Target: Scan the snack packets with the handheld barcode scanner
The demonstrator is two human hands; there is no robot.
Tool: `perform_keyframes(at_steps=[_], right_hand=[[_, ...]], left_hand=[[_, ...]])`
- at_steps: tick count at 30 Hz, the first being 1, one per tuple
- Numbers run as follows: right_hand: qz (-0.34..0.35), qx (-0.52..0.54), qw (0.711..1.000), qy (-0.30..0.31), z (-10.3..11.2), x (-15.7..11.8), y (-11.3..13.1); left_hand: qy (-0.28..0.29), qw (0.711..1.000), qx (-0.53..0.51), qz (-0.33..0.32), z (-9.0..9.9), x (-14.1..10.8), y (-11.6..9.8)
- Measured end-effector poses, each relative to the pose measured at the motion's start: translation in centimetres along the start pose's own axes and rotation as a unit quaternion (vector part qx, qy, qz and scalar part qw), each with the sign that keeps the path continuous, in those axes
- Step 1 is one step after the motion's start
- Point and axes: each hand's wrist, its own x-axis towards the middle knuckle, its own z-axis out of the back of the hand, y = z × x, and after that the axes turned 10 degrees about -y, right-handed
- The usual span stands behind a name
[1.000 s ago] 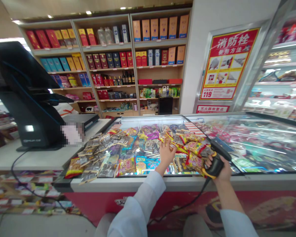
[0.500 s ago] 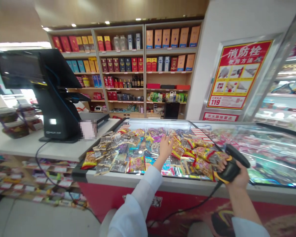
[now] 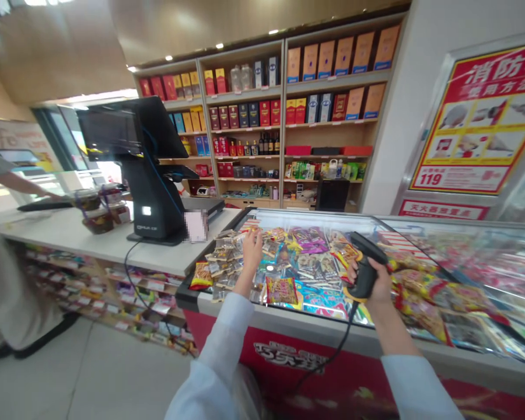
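My right hand (image 3: 374,280) is wrapped round a black and yellow handheld scanner (image 3: 364,271), held above the glass-topped freezer, with its cable hanging down the front. My left hand (image 3: 252,248) reaches over the far left part of the snack packets, its fingers bent together; whatever they hold is too small to make out. Beneath it lie small clear packets (image 3: 223,254). Nearer the front edge is a red and yellow snack bag (image 3: 280,290), with purple packets (image 3: 308,240) farther back. More yellow and red bags (image 3: 420,286) lie right of the scanner.
A black checkout terminal (image 3: 155,198) stands on the white counter (image 3: 166,256) at the left, beside stacked tubs (image 3: 97,213). Shelves of boxed bottles (image 3: 284,134) line the back wall. At the far left, a person's arm (image 3: 26,185) reaches over the counter.
The view has turned left. My left hand has moved left over the clear packets. The scanner has moved left, away from the right-hand bags, which now lie farther right of the others.
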Motion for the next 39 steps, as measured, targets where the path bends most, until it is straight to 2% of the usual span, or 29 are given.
perform_keyframes(at_steps=[7,11,14,16,20,24,31,36,39], right_hand=[[-0.078,-0.011,0.994,0.079,-5.2,2.6,-6.2],[-0.128,-0.011,0.986,0.110,-7.4,4.0,-8.4],[-0.148,-0.010,0.981,0.127,-8.3,5.2,-10.1],[-0.157,-0.014,0.978,0.137,-8.4,5.8,-11.3],[-0.194,-0.025,0.970,0.145,-8.0,6.4,-13.7],[-0.220,-0.029,0.965,0.143,-7.6,6.5,-15.0],[-0.237,-0.023,0.957,0.163,-7.7,6.4,-15.3],[-0.238,-0.019,0.958,0.161,-7.9,6.1,-15.3],[-0.232,-0.016,0.959,0.160,-7.9,6.0,-15.3]], left_hand=[[-0.063,0.996,0.064,-0.004,4.9,2.8,5.4],[-0.093,0.989,0.113,0.000,6.4,4.2,7.6],[-0.107,0.977,0.185,0.016,7.0,4.7,8.4],[-0.092,0.958,0.267,0.038,7.0,4.8,8.6],[-0.027,0.902,0.422,0.089,6.6,4.6,8.5],[0.008,0.873,0.473,0.117,6.0,4.3,8.6],[0.008,0.884,0.467,0.011,5.9,3.6,8.9],[0.012,0.906,0.423,-0.001,6.3,3.5,9.4],[-0.008,0.926,0.378,-0.015,6.3,3.4,10.1]])
